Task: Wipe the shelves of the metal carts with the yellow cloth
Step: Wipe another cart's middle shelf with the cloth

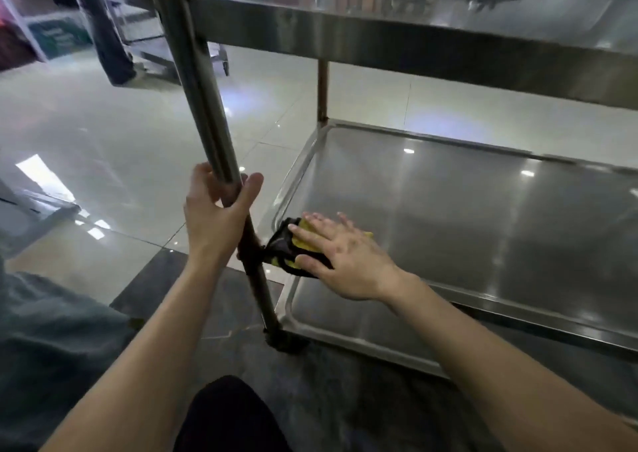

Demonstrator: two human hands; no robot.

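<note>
Shiny floor (103, 134) lay around the cart (379, 33). Its post (203, 106) was gripped by the left hand (221, 216). The right hand (345, 258) pressed flat on the cloth (283, 244) at the shelf's (483, 227) left edge. Much wiping seemed left.

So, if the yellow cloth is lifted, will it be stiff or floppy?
Probably floppy: the yellow cloth lies bunched under the right hand. It likely slides easily on the glossy lower shelf.

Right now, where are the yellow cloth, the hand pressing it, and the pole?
yellow cloth (280, 245): head view, dark left edge beside the fingers.
right hand (348, 258): head view, back of the hand.
cart post (203, 106): head view, shaft above the left hand (215, 216).
</note>
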